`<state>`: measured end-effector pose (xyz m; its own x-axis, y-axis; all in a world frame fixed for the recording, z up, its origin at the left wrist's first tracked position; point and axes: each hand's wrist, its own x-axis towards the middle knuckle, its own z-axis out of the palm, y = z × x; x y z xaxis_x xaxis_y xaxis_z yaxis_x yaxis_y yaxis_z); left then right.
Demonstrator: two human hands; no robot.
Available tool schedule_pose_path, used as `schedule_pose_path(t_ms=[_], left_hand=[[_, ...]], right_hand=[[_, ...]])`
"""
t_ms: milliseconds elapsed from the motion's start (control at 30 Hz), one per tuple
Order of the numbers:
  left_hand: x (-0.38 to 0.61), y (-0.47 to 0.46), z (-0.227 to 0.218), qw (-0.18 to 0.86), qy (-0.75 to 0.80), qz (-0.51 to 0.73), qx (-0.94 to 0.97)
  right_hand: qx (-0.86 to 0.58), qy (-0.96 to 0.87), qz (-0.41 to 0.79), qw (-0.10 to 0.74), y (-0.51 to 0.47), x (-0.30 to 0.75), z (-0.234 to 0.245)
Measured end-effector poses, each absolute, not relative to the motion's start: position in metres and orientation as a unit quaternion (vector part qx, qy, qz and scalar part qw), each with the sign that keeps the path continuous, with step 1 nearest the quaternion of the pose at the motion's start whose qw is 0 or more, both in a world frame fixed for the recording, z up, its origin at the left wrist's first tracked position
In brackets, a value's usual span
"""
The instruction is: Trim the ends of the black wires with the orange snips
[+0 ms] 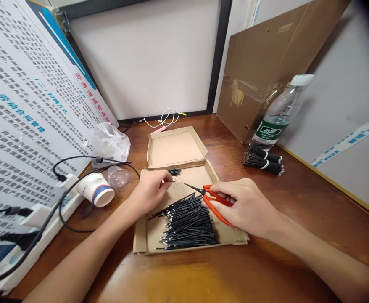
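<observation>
My right hand (246, 206) grips a pair of scissors (214, 202) by its orange-red handles, with the dark narrow blades pointing left over an open cardboard box (140, 235). My left hand (151, 189) is closed in a pinch at the box's left side, a short black wire (172, 182) poking out past its fingertips. The blade tips are a little right of that wire, apart from it. Below both hands lies a large pile of short black wires (189, 225) with pale ends. A smaller group of black wires (174, 172) sits just behind my left hand.
A water bottle (274, 113) and tied bundles of black wires (263, 160) stand right of the box. On the left are a paper cup (96, 189), a clear plastic cup (118, 176), a plastic bag (110, 143) and a power strip (36, 248) with cables. Partition walls enclose the wooden table.
</observation>
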<state>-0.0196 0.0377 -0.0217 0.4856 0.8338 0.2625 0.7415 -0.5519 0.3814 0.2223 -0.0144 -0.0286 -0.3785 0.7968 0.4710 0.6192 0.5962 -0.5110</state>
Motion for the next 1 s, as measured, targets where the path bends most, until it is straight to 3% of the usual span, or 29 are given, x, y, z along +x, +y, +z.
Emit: schedule_pose_path(t_ms=[367,1000], left_hand=[[-0.022,0.057,-0.029,0.062,0.469,0.222,0.852],[-0.019,0.033,-0.025,0.115,0.415,0.142,0.891]], right_hand=[[-0.432,-0.828,0.125,0.335,-0.012,0.222,-0.034],[-0.427,-0.832,0.11,0.336,-0.012,0.224,-0.034]])
